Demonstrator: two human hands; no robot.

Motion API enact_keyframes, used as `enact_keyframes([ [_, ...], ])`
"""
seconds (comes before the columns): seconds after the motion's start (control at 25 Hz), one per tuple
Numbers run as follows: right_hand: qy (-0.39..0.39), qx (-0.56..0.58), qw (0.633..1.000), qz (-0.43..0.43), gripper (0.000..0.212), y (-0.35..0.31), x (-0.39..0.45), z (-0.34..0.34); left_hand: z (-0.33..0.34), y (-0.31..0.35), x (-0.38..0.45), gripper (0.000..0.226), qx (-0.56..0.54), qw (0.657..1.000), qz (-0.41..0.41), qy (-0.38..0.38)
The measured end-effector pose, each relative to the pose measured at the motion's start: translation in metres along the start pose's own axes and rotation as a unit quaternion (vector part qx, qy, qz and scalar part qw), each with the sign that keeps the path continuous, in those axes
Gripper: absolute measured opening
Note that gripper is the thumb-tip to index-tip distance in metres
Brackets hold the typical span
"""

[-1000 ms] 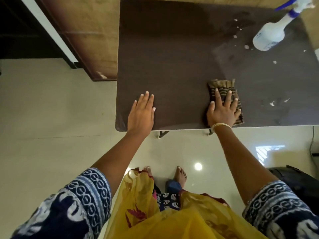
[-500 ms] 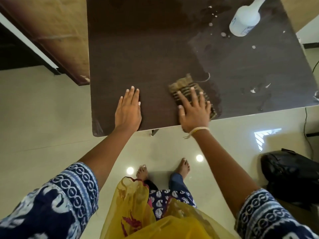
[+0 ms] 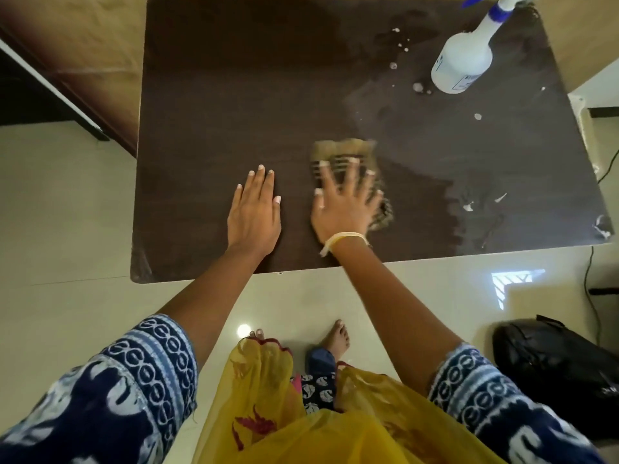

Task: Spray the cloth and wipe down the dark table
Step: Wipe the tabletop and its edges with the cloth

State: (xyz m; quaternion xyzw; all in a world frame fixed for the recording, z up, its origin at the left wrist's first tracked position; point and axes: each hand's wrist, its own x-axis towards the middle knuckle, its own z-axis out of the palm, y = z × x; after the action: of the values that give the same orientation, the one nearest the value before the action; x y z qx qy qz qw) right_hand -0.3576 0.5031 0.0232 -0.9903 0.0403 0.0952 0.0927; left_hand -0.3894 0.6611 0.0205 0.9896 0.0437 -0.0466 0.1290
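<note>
The dark brown table point(image 3: 234, 95) fills the upper part of the view. A striped tan cloth point(image 3: 341, 152) lies near its front middle, blurred by motion. My right hand point(image 3: 345, 205) presses flat on the cloth with fingers spread, covering its near part. My left hand point(image 3: 254, 209) rests palm down on the bare tabletop just left of the cloth, holding nothing. A white spray bottle point(image 3: 465, 58) with a blue nozzle stands at the far right of the table. A wet sheen and droplets point(image 3: 418, 87) mark the right half.
A brown wooden panel point(image 3: 83, 55) stands left of the table. A black bag point(image 3: 556, 366) sits on the pale tiled floor at the right, with a cable point(image 3: 589, 286) beside it. My bare feet point(image 3: 338, 339) stand just before the table's front edge.
My right hand has slid the cloth leftward, then away from the front edge, and it now sits close to my left hand. The left hand stays flat on the table.
</note>
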Motion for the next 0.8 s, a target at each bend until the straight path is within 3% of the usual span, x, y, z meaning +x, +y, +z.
enact_keyframes([
  [0.12,-0.029,-0.032,0.982,-0.185,0.053,-0.005,0.024,-0.002,0.004,0.024,0.014,0.053,0.009,1.0,-0.01,0.012],
  [0.2,-0.005,-0.023,0.982,-0.19,0.053,0.029,0.058,-0.014,0.007,0.041,0.027,0.053,0.008,0.999,-0.023,0.022],
  [0.36,0.032,0.005,0.999,-0.008,0.053,0.149,0.117,-0.049,0.017,0.078,0.062,0.053,-0.009,0.999,-0.013,0.028],
  [0.52,0.049,0.035,0.977,0.203,0.054,0.238,0.117,-0.065,0.028,0.094,0.08,0.055,0.006,0.999,-0.026,0.025],
  [0.6,0.053,0.05,0.961,0.267,0.055,0.223,0.123,-0.06,0.032,0.093,0.082,0.056,0.011,0.999,-0.032,0.034],
  [0.68,0.058,0.068,0.958,0.273,0.055,0.182,0.133,-0.055,0.033,0.094,0.081,0.058,0.015,0.999,-0.035,0.035],
  [0.8,0.043,0.043,0.993,0.105,0.056,0.102,0.142,-0.04,0.031,0.096,0.082,0.059,0.018,0.998,-0.041,0.039],
])
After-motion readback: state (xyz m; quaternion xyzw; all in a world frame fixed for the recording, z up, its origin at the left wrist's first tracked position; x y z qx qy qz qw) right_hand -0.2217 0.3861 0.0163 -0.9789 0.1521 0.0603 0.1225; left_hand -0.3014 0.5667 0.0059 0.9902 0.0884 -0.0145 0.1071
